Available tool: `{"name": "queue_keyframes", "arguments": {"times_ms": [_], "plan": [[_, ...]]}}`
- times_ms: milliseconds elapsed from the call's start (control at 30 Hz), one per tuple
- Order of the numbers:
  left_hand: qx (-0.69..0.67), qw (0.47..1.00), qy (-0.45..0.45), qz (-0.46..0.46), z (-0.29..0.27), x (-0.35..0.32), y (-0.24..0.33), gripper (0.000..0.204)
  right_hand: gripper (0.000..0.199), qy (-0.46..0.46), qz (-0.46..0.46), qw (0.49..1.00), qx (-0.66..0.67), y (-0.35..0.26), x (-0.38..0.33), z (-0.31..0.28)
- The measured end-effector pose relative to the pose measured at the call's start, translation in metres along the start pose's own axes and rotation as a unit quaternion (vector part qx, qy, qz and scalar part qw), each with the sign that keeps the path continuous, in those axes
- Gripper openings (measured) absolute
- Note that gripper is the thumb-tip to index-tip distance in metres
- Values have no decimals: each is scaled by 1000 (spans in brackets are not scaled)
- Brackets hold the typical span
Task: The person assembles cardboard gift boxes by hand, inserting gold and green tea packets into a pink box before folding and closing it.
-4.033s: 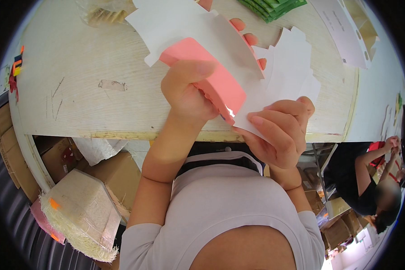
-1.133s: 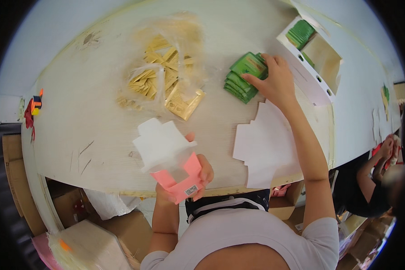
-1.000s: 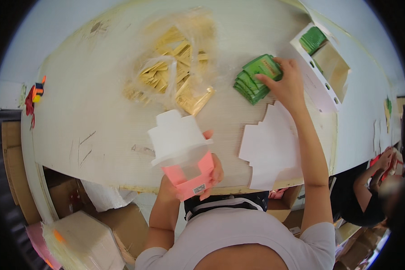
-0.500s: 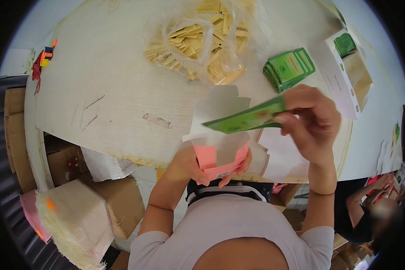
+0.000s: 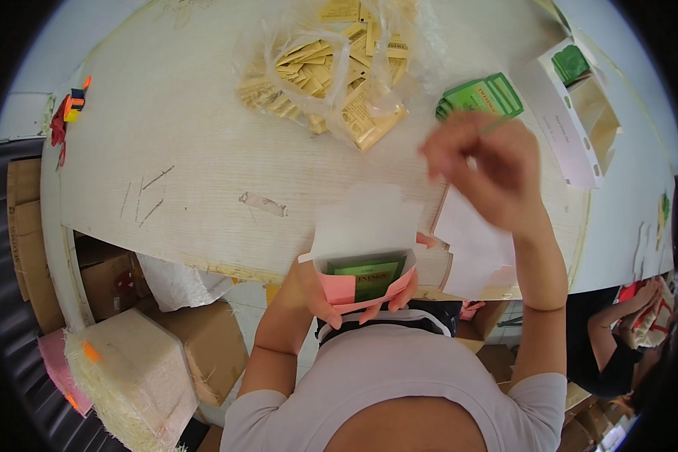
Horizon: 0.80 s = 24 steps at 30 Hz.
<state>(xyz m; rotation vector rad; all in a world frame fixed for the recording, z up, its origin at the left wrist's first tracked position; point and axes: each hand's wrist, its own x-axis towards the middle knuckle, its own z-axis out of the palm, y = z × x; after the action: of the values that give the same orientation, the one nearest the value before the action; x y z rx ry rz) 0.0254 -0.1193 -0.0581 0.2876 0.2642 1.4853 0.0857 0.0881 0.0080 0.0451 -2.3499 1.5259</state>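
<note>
My left hand (image 5: 320, 294) is closed around a small pink carton (image 5: 339, 289), fingers along its front and side, just above my lap. The carton's white flap (image 5: 365, 220) stands raised at the back. Inside, green tea sachets (image 5: 369, 279) show through the open top. My right hand (image 5: 490, 166), somewhat blurred, is over the table with fingers loosely bent and a gap by the thumb. Nothing shows in it. Just beyond its fingers lies a stack of green sachets (image 5: 478, 96), partly hidden by the hand.
A clear plastic bag of yellow sachets (image 5: 316, 68) lies at the far middle. A white box (image 5: 569, 135) with green packets stands far right. Flat pink-white carton blanks (image 5: 471, 245) lie near the table's front edge. Another person (image 5: 610, 339) sits at lower right. Cardboard boxes (image 5: 211, 346) stand lower left.
The green sachets that my right hand held are now in the pink carton. My right hand has moved up and left, toward the green stack. The carton has tilted slightly and sits a little lower.
</note>
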Motion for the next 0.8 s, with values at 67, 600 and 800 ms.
{"name": "queue_keyframes", "arguments": {"times_ms": [67,600,800], "plan": [[1,1000,2,14,-1,-6,-4,108,10,-9,135,991,-24,12,13,11],[-29,999,-16,35,-5,-4,-4,111,53,81,103,977,-168,76,28,39],[57,994,-20,87,-10,4,-3,106,34,122,111,984,-71,38,6,9]]}}
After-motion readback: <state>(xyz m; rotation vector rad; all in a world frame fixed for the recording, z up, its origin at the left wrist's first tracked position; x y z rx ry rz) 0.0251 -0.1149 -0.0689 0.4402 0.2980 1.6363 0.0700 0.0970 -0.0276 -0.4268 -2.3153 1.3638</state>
